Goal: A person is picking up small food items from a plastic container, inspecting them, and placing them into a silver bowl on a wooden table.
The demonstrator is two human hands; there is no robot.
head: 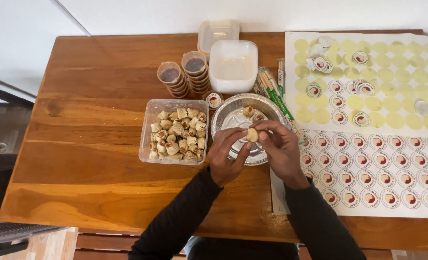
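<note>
Nearby, pastry-filled tub (149, 144) (foil tray (223, 113) beside)

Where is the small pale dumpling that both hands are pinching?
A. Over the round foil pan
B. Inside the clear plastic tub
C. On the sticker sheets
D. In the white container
A: the left hand and right hand hold the dumpling together above the foil pan.

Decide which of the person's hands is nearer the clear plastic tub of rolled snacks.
Left. The left hand is just right of the clear plastic tub; the right hand lies farther right.
</note>
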